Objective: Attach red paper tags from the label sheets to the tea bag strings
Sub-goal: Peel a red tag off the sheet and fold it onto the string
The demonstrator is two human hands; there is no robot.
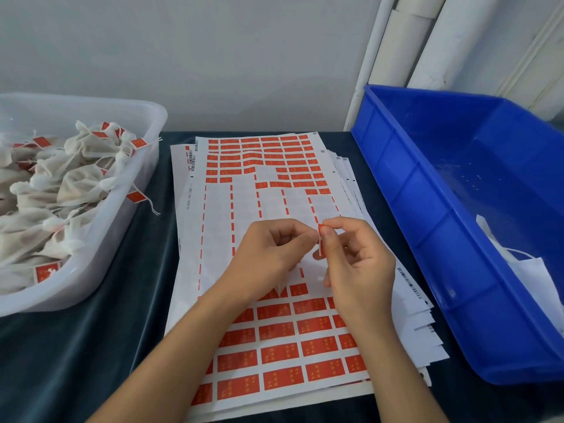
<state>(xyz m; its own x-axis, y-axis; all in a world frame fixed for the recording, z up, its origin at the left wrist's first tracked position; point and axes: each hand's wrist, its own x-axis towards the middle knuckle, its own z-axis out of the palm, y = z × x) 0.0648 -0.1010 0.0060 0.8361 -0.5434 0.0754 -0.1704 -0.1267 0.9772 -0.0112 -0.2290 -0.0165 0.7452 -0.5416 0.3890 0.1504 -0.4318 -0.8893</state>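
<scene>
A red tag (pixel 320 229) with a short white string (pixel 319 248) hanging from it is pinched between the fingertips of the left hand (pixel 268 254) and the right hand (pixel 355 261), both curled closed on it above the sheets (pixel 274 346). Under the hands the top sheet is stripped, with tags remaining nearer the wrists and beyond the fingers. The clear tub (pixel 91 264) of bags (pixel 73 178) lies well left of the left hand, the blue bin (pixel 427 239) just right of the right hand, with dark cloth (pixel 137 315) showing between.

Left hand (pixel 268 251) and right hand (pixel 355 257), fingertips pinched together
</scene>
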